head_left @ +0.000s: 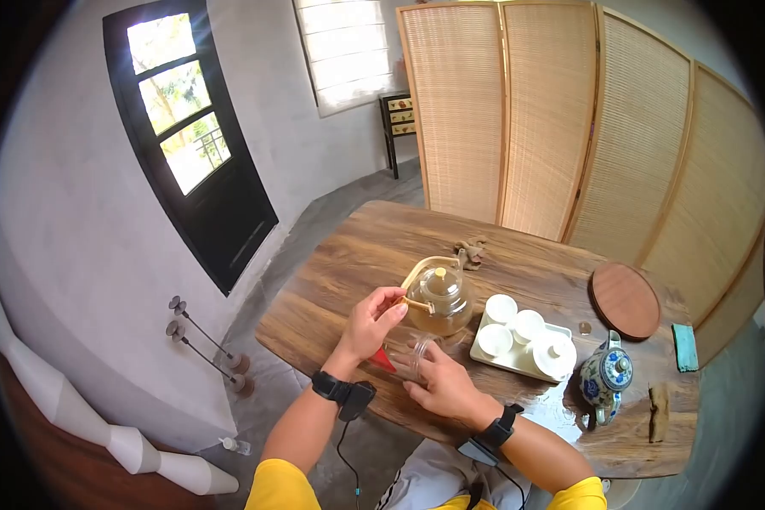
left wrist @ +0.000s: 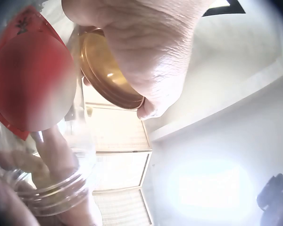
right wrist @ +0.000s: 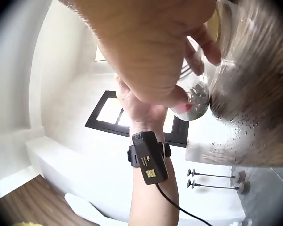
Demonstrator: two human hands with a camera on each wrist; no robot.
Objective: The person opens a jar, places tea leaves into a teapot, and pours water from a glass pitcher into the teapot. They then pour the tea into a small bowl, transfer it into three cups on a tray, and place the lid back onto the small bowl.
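In the left wrist view, my left hand (head_left: 372, 325) holds a round gold lid (left wrist: 104, 66) by its edge, fingers curled round it. Just below, my right hand (head_left: 449, 387) grips a clear jar (head_left: 406, 355) near its threaded mouth. A red label (head_left: 383, 360) is on the jar's side. The jar tilts, and its mouth is uncovered. Right behind both hands stands a glass teapot (head_left: 444, 313) with an arched light handle and amber liquid inside. The right wrist view shows the jar partly covered by my right fingers.
Right of the teapot, a white tray (head_left: 518, 364) carries several white cups and a lidded pot (head_left: 555, 354). Farther right are a blue-and-white teapot (head_left: 605, 378), round wooden tray (head_left: 625, 299), teal cloth (head_left: 685, 348) and brown wood piece (head_left: 658, 414). Water wets the wooden table (head_left: 331, 263).
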